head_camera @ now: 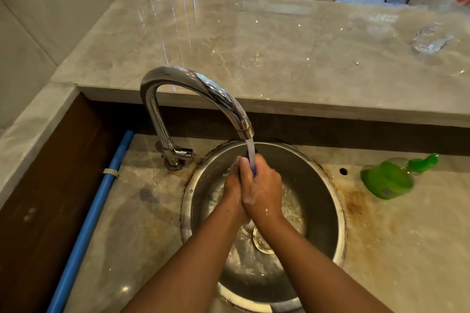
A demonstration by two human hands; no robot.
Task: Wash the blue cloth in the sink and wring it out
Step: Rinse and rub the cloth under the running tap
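Fingers of the left hand [232, 187] and right hand [263, 187] clasp the blue cloth [253, 171] under the stream [250, 150], and deflected water could splash the surface [407, 249].

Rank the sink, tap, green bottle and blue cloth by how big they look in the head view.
Largest first:
sink
tap
green bottle
blue cloth: only a sliver shows, so true size unsure

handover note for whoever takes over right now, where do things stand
Hands: left hand and right hand are pressed together around the blue cloth, over the sink.
Water: the tap is running onto the cloth.
Done: cloth is wet, with some foam on the hands.
Left: finish rinsing, wring it out, turn off the tap.
Nearby: a green bottle lies right of the sink.
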